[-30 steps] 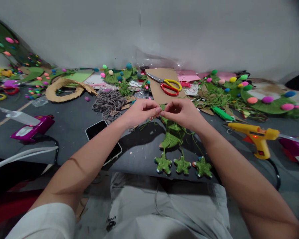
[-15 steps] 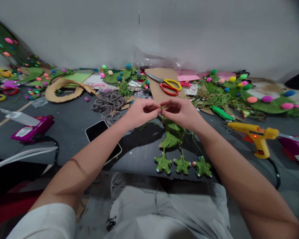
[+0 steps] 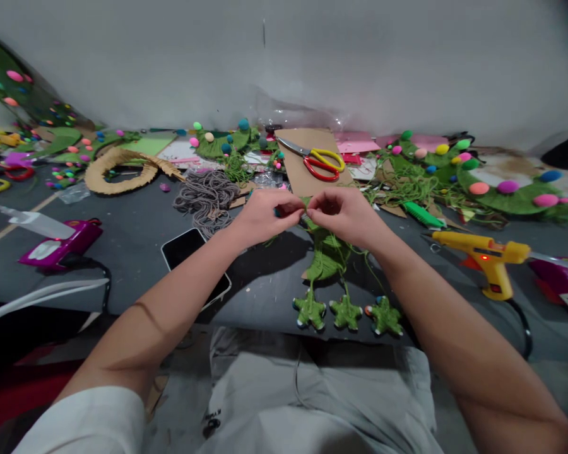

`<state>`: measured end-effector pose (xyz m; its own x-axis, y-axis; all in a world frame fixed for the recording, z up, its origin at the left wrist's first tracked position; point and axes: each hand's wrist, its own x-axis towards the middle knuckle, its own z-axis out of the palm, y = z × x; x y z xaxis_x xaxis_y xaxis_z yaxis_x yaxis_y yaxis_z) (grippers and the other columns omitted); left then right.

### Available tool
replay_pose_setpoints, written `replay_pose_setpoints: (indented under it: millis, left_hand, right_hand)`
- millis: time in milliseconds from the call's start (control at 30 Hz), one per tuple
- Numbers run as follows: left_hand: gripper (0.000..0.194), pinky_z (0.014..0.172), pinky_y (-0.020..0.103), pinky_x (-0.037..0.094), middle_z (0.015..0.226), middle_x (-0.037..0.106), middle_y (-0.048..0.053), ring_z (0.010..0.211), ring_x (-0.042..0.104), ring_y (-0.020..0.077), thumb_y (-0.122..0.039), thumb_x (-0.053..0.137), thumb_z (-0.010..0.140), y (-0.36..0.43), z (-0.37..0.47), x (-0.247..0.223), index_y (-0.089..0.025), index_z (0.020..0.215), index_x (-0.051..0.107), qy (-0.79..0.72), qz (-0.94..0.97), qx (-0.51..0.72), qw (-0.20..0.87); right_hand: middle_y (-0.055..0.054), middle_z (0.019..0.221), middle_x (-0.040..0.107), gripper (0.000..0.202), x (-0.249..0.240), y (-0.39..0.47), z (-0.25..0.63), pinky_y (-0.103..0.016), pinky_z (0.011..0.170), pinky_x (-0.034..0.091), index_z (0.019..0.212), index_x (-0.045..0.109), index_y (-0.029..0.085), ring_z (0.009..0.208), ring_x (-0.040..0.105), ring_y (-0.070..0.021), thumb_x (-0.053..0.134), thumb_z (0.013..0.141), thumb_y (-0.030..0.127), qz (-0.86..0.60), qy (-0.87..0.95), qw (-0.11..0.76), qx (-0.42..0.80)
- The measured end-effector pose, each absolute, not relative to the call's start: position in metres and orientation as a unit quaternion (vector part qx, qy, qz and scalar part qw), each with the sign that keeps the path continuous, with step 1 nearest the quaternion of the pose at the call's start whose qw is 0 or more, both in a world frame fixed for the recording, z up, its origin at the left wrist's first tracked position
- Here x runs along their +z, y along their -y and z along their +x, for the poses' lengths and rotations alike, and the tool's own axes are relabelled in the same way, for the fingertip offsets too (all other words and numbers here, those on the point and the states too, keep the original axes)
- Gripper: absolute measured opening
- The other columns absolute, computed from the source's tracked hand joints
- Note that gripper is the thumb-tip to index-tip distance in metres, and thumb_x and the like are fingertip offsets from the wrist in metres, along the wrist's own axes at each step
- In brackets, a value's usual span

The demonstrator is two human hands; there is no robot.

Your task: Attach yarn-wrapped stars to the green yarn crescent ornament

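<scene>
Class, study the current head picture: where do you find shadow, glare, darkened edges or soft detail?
Head view: a dark shadow falls on the table below the left hand; small glints show on the clear plastic by the wall; the upper right corner darkens; fine detail where the fingers meet looks soft.

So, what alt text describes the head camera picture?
A person's left hand and right hand pinch close together at a green yarn ornament with three stars, on a dark table between a phone and glue gun.
</scene>
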<state>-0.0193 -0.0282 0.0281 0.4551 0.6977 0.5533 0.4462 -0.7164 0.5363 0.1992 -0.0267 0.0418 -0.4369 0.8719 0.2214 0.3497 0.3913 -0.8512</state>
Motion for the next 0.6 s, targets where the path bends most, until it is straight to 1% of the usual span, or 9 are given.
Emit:
replay_pose_setpoints:
  millis: [133,267,433,500,600]
  left_hand:
    - [0.014,0.064,0.024,0.046,0.075,0.072,0.002,0.067,0.062,0.0120,-0.024,0.066,0.088,0.029,-0.019,0.028,-0.015,0.087,0.077,-0.360,0.828,0.386,0.191]
    - [0.012,0.064,0.024,0.045,0.072,0.069,0.001,0.066,0.060,0.0117,-0.022,0.065,0.087,0.028,-0.019,0.026,-0.015,0.084,0.075,-0.349,0.840,0.385,0.153]
    - [0.010,0.066,0.024,0.046,0.072,0.067,0.000,0.065,0.059,0.0105,-0.018,0.065,0.088,0.027,-0.020,0.028,-0.015,0.085,0.074,-0.319,0.840,0.432,0.074]
    - [0.009,0.066,0.024,0.047,0.072,0.067,0.000,0.065,0.059,0.0104,-0.017,0.066,0.088,0.027,-0.021,0.028,-0.016,0.085,0.074,-0.315,0.838,0.442,0.061]
    - [0.010,0.067,0.024,0.047,0.072,0.067,0.000,0.066,0.059,0.0109,-0.015,0.064,0.087,0.026,-0.021,0.027,-0.016,0.086,0.075,-0.305,0.842,0.443,0.039]
  right_hand:
    - [-0.001,0.068,0.065,0.011,0.043,0.029,0.198,-0.027,0.060,0.041,0.081,0.073,0.015,0.063,0.053,-0.0123,0.072,0.076,0.025,-0.402,0.766,0.356,0.353]
    - [-0.001,0.069,0.066,0.011,0.042,0.028,0.199,-0.028,0.062,0.040,0.082,0.074,0.015,0.064,0.053,-0.0128,0.073,0.074,0.023,-0.408,0.767,0.356,0.346]
    - [-0.001,0.067,0.065,0.020,0.040,0.022,0.201,-0.027,0.057,0.038,0.085,0.078,0.014,0.061,0.051,-0.0120,0.077,0.076,0.032,-0.415,0.748,0.338,0.392]
    - [-0.001,0.066,0.065,0.024,0.040,0.020,0.203,-0.027,0.057,0.038,0.084,0.078,0.014,0.060,0.051,-0.0119,0.078,0.078,0.037,-0.414,0.735,0.334,0.419]
    - [0.001,0.061,0.060,0.026,0.042,0.018,0.205,-0.027,0.056,0.039,0.079,0.075,0.017,0.058,0.050,-0.0115,0.076,0.081,0.043,-0.413,0.717,0.337,0.449]
